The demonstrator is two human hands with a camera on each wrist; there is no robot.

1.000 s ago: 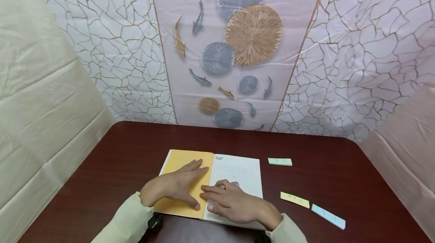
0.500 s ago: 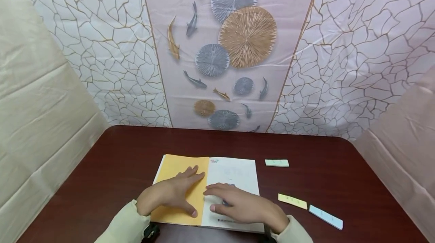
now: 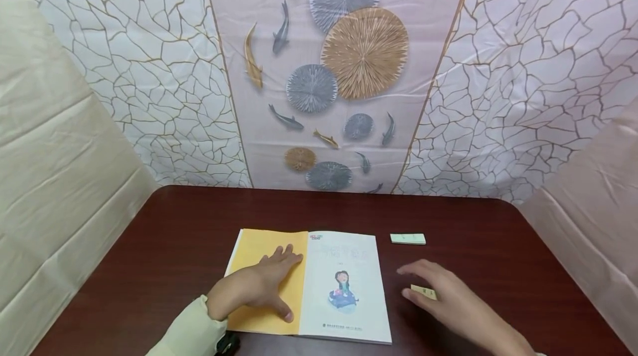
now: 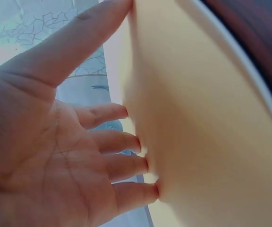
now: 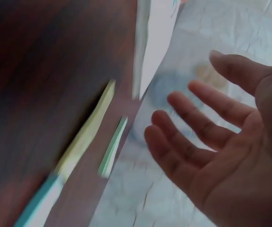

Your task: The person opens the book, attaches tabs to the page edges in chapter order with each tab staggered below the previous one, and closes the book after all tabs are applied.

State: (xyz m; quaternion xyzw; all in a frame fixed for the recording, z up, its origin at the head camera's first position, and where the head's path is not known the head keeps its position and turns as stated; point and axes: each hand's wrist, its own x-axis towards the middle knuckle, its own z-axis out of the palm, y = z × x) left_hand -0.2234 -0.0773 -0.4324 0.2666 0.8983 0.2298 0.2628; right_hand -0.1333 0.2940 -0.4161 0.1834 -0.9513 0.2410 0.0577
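An open book (image 3: 344,256) lies on the table, its left side plain yellow, its right page white with a drawing of a figure. My left hand (image 3: 261,284) presses the yellow page (image 4: 207,123) with its fingertips, fingers spread, as the left wrist view also shows. To the right of the book, my right hand (image 3: 451,295) hovers over a yellow sticky-note pad (image 3: 425,291), partly hiding it. Its fingers are relaxed and hold nothing in the right wrist view. A light blue pad (image 5: 39,203) touches the yellow one's end there; in the head view the hand hides it.
A pale green sticky-note pad (image 3: 407,238) lies beyond the right hand, near the book's upper right corner. The dark red-brown table (image 3: 164,245) ends at a patterned cloth backdrop (image 3: 319,140), with plain cloth on both sides.
My right hand has lifted off the white page and moved right to above the yellow pad, uncovering the drawing. My left hand stays on the yellow page.
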